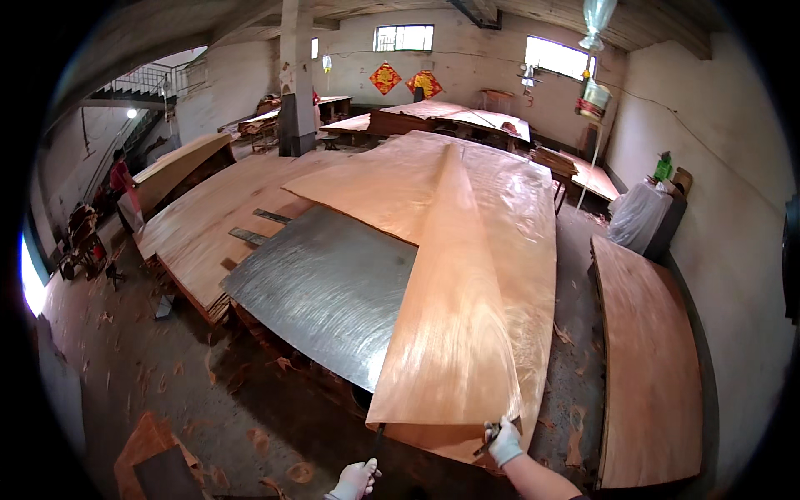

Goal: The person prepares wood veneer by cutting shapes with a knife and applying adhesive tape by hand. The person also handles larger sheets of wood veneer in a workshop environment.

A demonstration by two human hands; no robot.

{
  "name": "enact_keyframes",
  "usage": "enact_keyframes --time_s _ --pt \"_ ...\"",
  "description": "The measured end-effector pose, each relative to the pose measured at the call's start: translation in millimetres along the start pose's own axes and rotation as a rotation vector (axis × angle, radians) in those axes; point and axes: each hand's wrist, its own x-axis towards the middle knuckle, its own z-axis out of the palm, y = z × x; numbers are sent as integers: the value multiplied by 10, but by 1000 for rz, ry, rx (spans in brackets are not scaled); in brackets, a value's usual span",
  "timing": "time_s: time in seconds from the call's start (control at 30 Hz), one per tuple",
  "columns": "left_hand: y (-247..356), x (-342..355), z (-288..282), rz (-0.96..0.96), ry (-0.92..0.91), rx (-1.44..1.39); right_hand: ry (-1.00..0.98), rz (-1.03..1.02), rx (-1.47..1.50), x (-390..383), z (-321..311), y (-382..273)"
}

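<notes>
A wide sheet of thin wood veneer (pixel 450 350) lies folded over itself, its near edge lifted a little at the table's front. My right hand (pixel 505 443), in a white glove, is closed at that edge's right corner, around a dark slim tool (pixel 483 448) whose kind I cannot make out. Below the left corner, my gloved left hand (pixel 357 480) is closed on a thin dark stick (pixel 380 435) that reaches up to the veneer. Left of the fold lies a dark, shiny flat panel (pixel 321 283). More pale veneer (pixel 529 250) spreads beneath and to the right.
A stack of wood sheets (pixel 208 225) adjoins on the left, a long board stack (pixel 650 367) on the right. Scraps (pixel 302 472) litter the floor. A pillar (pixel 297 75) rises behind. At far left, a person (pixel 122 175) stands by another stack.
</notes>
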Motion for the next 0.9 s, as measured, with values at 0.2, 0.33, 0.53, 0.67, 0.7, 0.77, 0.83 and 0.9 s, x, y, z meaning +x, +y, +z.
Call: enact_keyframes --time_s 0.2,0.33,0.53,0.67,0.7,0.77,0.83,0.9 --pt "9 204 89 -125 -34 -156 35 131 13 -389 -837 235" --pt "128 93 74 -116 -32 -123 -62 280 -149 -824 -816 398" --pt "301 -211 225 -88 -518 -241 -488 100 -959 -1563 -20 724" --pt "413 -363 612 232 -769 963 -509 8 -746 -1749 422 768" --pt "399 -412 699 234 -807 988 -432 77 -604 -1774 429 709" --pt "340 -420 861 165 -934 836 -263 12 -576 -1805 320 526" --pt "166 -386 972 10 -912 552 -359 -73 -301 -1803 70 212" --pt "-95 -294 1042 -261 -768 168 -297 -125 -287 -1797 -260 -57"
